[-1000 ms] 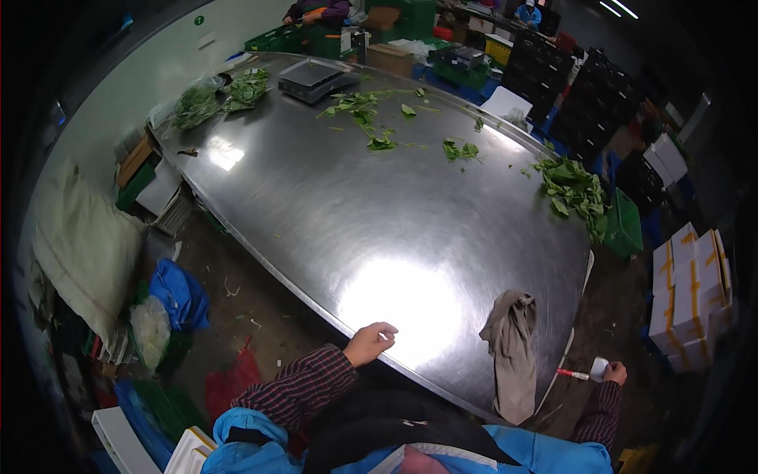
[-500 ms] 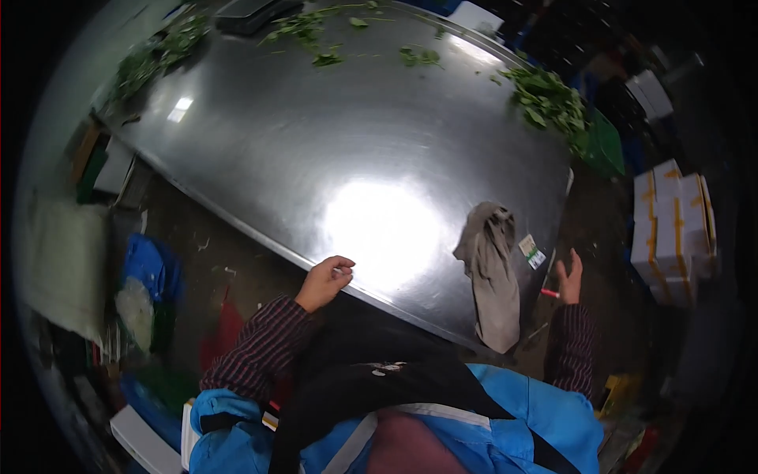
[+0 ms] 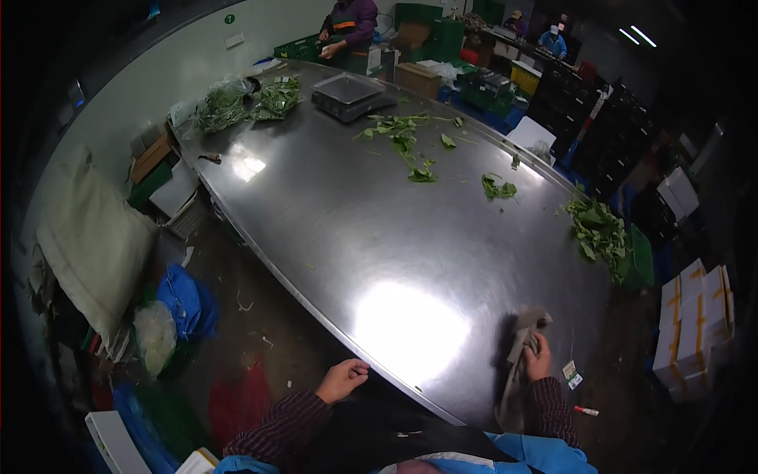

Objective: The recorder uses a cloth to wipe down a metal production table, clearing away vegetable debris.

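Lying at the near right corner of the bench (image 3: 332, 217), the grey-brown cloth (image 3: 516, 355) is held by the right hand (image 3: 538, 359): fingers bent, thumb apparently on the near side, a fold seemingly pinched between. The grip is probably taken near the upper end because the rest is left hanging in loose folds toward the near edge. Whether any cloth is lifted off the metal cannot be told.

The left hand (image 3: 343, 381) is kept at the near edge, fingers half curled, nothing seen in it; perhaps it is parked there for balance. Contact with the rim cannot be made out.

Just right of the right wrist, a small card (image 3: 572, 375) and a red-and-white stick (image 3: 586, 411) are seen; what they are supported by is unclear.

The scale (image 3: 347, 88) is set by the far edge, likely so that working room is left in front. Bagged greens (image 3: 221, 107) are put beside it, to the left. Leafy greens (image 3: 596, 229) are heaped at the right edge, next to a green crate (image 3: 641, 253), presumably for short transfers.
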